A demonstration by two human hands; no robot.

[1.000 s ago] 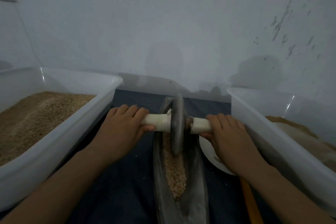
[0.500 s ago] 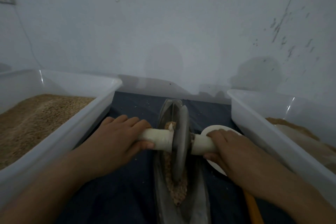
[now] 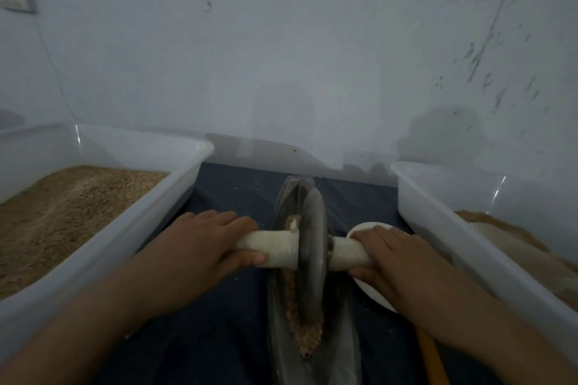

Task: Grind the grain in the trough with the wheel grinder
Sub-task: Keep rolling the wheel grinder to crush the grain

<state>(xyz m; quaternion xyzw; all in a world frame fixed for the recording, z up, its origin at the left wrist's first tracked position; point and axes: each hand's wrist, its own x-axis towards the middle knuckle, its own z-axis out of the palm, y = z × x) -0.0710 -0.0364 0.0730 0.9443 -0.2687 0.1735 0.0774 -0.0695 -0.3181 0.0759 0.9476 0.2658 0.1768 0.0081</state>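
A narrow, boat-shaped metal trough [image 3: 334, 350] is lying lengthwise on a dark blue cloth [image 3: 219, 337], its smooth grey walls tapering to a point at the far end near the pale, stained wall [image 3: 281, 56]. A thick, dull grey disc, the wheel grinder [image 3: 311, 251], is standing upright on its edge inside the trough, with a rounded rim and a pale, cylindrical handle [image 3: 272, 247] passing through its centre and sticking out on both sides. The left hand [image 3: 194, 256] is gripping the left end of the handle, fingers curled over the top and thumb tucked beneath. The right hand [image 3: 403, 262] is gripping the right end the same way, fingers wrapped over it. Coarse, tan, crumbly grain [image 3: 308, 341] is sitting in the bottom of the trough, in a strip beneath and in front of the wheel. A smooth white translucent plastic tub [image 3: 103, 247] is standing just left of the cloth, holding a bed of fine, sandy brown grain. A matching right tub [image 3: 469, 244] is holding a lumpier brown mass. A round white dish [image 3: 372, 294] is lying partly under the right hand, and an orange stick [image 3: 431, 359] is showing near the lower edge.
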